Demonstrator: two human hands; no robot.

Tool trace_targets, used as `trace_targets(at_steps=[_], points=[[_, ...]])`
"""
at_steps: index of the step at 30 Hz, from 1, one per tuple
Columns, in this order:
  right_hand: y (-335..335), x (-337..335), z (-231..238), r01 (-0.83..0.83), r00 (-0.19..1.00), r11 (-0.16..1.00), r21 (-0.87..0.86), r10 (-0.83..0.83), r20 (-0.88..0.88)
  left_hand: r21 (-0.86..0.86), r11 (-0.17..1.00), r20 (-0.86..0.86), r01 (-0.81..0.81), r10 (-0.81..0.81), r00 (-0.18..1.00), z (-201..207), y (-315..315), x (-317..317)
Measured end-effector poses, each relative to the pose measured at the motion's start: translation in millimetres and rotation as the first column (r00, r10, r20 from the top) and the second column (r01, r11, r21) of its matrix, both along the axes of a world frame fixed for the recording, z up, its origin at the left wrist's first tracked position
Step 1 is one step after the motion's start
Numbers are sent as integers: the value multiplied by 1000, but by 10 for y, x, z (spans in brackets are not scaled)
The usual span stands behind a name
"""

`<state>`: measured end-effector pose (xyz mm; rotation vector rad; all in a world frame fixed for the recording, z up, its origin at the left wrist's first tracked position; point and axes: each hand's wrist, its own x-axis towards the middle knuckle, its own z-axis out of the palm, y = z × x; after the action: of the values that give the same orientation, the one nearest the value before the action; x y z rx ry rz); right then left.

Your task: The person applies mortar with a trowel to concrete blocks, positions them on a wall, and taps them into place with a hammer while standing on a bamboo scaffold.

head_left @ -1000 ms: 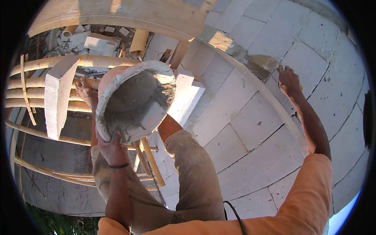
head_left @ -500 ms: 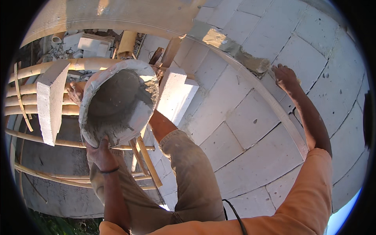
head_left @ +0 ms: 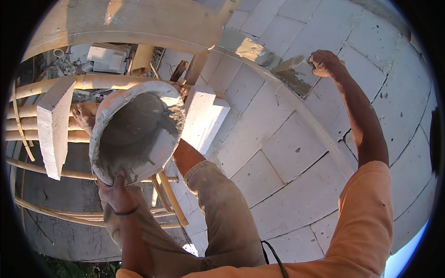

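Head view, near to far: we count two orange sleeves (head_left: 366, 208), one pair of tan trousers (head_left: 222, 213), two hands. Left hand (head_left: 118, 194) clamped on the rim of one bucket (head_left: 162, 88), thumb over the edge, remaining fingers hidden beneath. Bucket sits left of centre, tilted, mouth toward the camera, one mass of grey mortar (head_left: 134, 120) inside. Beyond the trousers we have one bare left foot (head_left: 84, 116) by bamboo poles (head_left: 69, 135), four at least, with one upright white block (head_left: 53, 129) just beside; two more pale blocks (head_left: 204, 116) lie right of the bucket. Right hand (head_left: 324, 64), fingers curled together around one trowel (head_left: 289, 64), handle mostly covered; blade at the wall (head_left: 301, 143) edge, contact we can't tell. Farthest: rubble (head_left: 69, 65), pieces uncounted.
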<state>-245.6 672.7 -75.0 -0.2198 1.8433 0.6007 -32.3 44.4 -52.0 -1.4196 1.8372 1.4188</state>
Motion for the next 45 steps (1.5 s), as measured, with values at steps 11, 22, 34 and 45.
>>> trace_targets(at_steps=[11, 22, 34, 45], points=[[-117, -608, -732, 55, 994, 981, 187, -71, 81, 5, 1000, -4, -27, 27, 1000, -13, 116, 200], [308, -291, -704, 35, 979, 963, 266, -86, 184, -23, 1000, -2, -1, 1, 1000, 20, 306, 268], [156, 601, 1265, -320, 947, 947, 33, 319, 25, 81, 997, -107, 2, 7, 994, 166, 155, 146], [-2624, 66, 2833, 397, 895, 883, -251, -432, -106, 241, 958, -147, -157, 195, 970, 337, -561, 142]])
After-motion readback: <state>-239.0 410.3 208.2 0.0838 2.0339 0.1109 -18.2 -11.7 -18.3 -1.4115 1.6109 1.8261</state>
